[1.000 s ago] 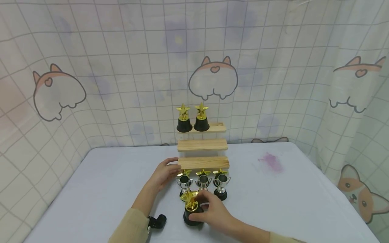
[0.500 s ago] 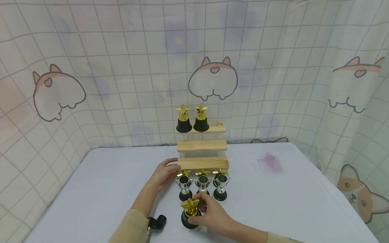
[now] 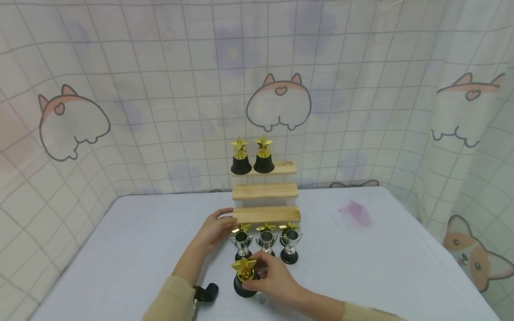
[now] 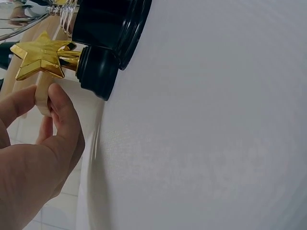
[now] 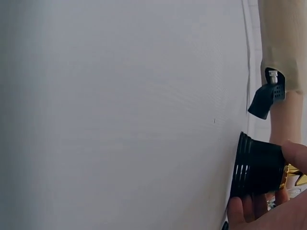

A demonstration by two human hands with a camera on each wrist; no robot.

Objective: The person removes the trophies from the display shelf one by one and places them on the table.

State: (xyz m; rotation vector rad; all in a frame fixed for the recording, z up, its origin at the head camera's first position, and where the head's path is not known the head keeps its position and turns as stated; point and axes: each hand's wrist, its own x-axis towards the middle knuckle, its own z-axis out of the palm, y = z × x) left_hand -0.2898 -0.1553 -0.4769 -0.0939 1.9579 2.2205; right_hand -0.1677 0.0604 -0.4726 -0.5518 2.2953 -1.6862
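Observation:
My right hand (image 3: 277, 278) holds a gold star trophy (image 3: 243, 266) by its black base, in front of the silver cups. In the right wrist view the trophy's black base (image 5: 261, 165) is upright, very close to the tabletop; whether it touches I cannot tell. At the left end of the lowest wooden step (image 3: 267, 215) is my left hand (image 3: 212, 232). The left wrist view has its fingers pinching that wooden end (image 4: 43, 96), beside another star trophy (image 4: 41, 62). Three silver cup trophies (image 3: 266, 240) stand in a row, partly hiding three gold star trophies (image 3: 289, 226) behind them.
Two star trophies (image 3: 263, 156) stand on the top step (image 3: 286, 168) of the stepped wooden rack, left and middle. The middle step (image 3: 265, 191) is bare wood. A white cloth (image 3: 361, 267) covers the table, with a pink stain (image 3: 357, 213) at right. Patterned curtains hang behind.
My right hand has shifted slightly left with the star trophy. The left hand stays at the lowest step's end. The head view has turned a little.

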